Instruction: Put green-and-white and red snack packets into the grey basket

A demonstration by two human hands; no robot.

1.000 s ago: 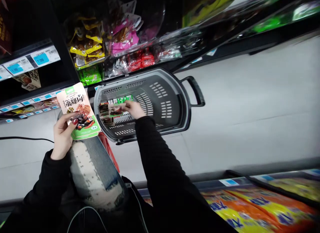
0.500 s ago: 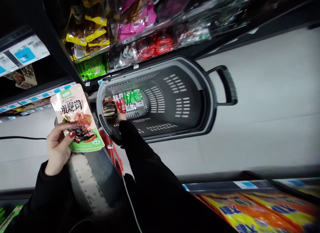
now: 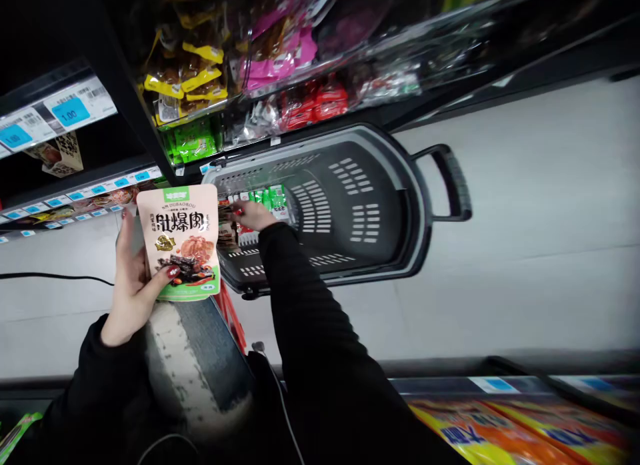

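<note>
My left hand (image 3: 131,288) holds a pink and green snack pouch (image 3: 177,218) upright, its printed front towards me. The thumb presses on the front while one finger sticks up beside the left edge. My right hand (image 3: 254,215) is down inside a dark grey shopping basket (image 3: 425,205), fingers bent at a bunch of small brown packets (image 3: 226,235). What lies between those fingertips is too small and partly hidden to make out. Green and white packets (image 3: 277,200) lie just beyond the right hand in the basket; the pouch covers the basket's left end.
Shelves with yellow-edged bags (image 3: 185,82), pink bags (image 3: 285,58) and red packets (image 3: 327,102) run along the top. Price labels (image 3: 70,110) line the left shelf edge. A basket handle (image 3: 453,182) juts right over the pale floor. Orange and yellow bags (image 3: 490,432) fill the lower right.
The pouch has shifted right and turned more upright, the left index finger lifting off its front. My right hand has moved up and right within the basket, more of it showing now.
</note>
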